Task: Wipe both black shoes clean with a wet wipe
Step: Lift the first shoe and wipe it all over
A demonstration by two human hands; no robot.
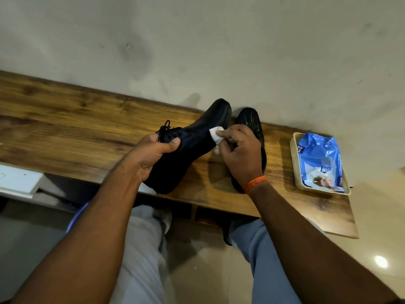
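Bench (65, 119) of dark-grained wood runs across the scene against a pale wall, carrying everything. On its right end sits a shallow cream tray (294, 163) holding a blue wipe packet (320, 159). Left of the tray, the second shoe (249, 119) rests on the bench, mostly hidden behind the right hand (241, 154). The held shoe (192, 145) is tilted toe-up toward the far wall, its heel hanging off the near edge; the left hand (151, 154) grips it round the laced throat, thumb curled over the top. The right hand pinches a folded white wet wipe (215, 136) between thumb and fingertips, pressed on the shoe's right flank.

Risk, as I judge it: the shoe is braced by one hand only, so a hard stroke could twist it loose and drop it off the near edge. The wipe's small fold could also slip free, or smear dirt rather than lift it.
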